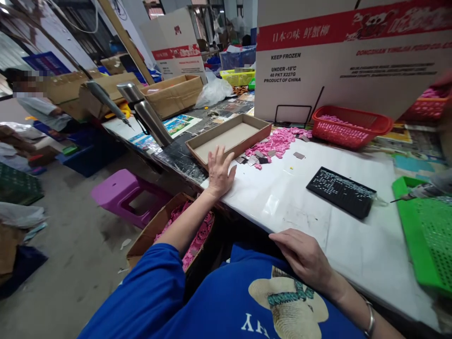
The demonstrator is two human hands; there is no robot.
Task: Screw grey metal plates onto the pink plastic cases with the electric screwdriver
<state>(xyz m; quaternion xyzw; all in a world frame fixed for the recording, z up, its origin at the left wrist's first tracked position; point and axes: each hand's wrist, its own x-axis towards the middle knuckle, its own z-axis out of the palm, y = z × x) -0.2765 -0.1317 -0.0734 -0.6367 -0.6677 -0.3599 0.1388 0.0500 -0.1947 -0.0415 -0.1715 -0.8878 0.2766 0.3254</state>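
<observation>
My left hand is open, its fingers spread over the near edge of a shallow cardboard tray. The floor of the tray is bare. Right of it lies a pile of small pink pieces with some grey flat plates at its front. My right hand is at the table's front edge, holding nothing visible, with its fingers stretched out side by side; the fingertips are partly hidden. Beyond that hand, a black tray holding many small shiny metal pieces lies on the white table top.
A red basket of pink pieces stands at the back, before a tall white carton. At right are a green basket and a screwdriver-like tool. A purple stool and a box of pink pieces stand below left. A person sits far left.
</observation>
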